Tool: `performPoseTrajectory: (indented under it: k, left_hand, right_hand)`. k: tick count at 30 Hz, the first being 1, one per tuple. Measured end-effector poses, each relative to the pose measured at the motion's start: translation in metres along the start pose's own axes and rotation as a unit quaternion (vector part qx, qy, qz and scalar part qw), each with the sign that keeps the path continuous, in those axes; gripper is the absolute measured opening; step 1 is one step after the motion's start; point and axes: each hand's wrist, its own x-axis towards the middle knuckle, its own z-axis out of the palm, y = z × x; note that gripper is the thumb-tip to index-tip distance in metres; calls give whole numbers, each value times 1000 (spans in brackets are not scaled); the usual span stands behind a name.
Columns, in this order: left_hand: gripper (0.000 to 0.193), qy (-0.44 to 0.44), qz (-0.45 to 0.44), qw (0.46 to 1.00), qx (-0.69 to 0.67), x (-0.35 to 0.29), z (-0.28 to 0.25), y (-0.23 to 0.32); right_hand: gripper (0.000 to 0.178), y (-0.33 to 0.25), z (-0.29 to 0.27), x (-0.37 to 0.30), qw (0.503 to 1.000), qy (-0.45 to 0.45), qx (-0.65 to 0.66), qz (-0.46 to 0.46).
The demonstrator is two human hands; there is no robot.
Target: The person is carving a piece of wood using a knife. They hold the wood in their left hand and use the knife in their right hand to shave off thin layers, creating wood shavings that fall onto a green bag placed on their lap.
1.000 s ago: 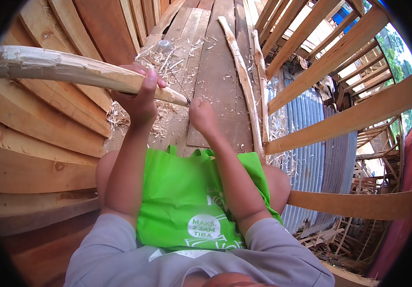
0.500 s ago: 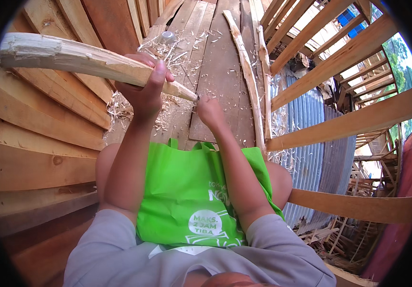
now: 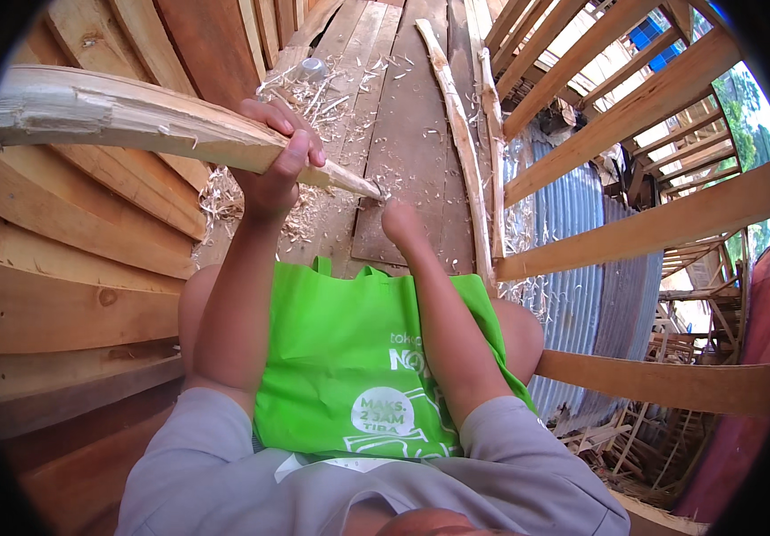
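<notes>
A long, pale, peeled wooden pole (image 3: 148,112) slants in from the left and narrows to a pointed end in front of me. My left hand (image 3: 278,161) is wrapped round it a short way back from that tip, thumb on top. Just nearer than the tip, my right hand (image 3: 402,223) is closed in a fist. A small dark, curved edge (image 3: 380,187) shows at the pole's tip, above that fist; what the fist holds is mostly hidden. Over my lap lies a green bag (image 3: 340,348), beneath both forearms.
Wood shavings (image 3: 322,103) litter the plank floor (image 3: 407,125), with a small clear cup (image 3: 312,70) among them. Two thin peeled poles, one a bark-flecked pole (image 3: 458,125), lie along the right. Stacked boards (image 3: 72,277) line the left; a slatted railing (image 3: 644,223) and corrugated metal sheets (image 3: 568,214) stand right.
The pole's tip has shifted slightly right and toward me. My right fist has moved a little nearer and to the right, while my left hand keeps its grip.
</notes>
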Motion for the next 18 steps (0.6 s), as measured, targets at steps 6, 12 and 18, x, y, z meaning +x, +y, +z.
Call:
performPoseTrajectory:
  k: [6,12,18]
  left_hand:
    - [13,59,32,995,74,0,-3,6]
    - [11,131,30,987,89,1,15,3]
    - [12,167,15,978,125,5,21,6]
  right_hand:
    - [57,-44,-12,-10,990,-7,123,75]
    - [61,-63,-11,-12,976,91,185,70]
    - [61,-59,-8,-8,974,82,184,100]
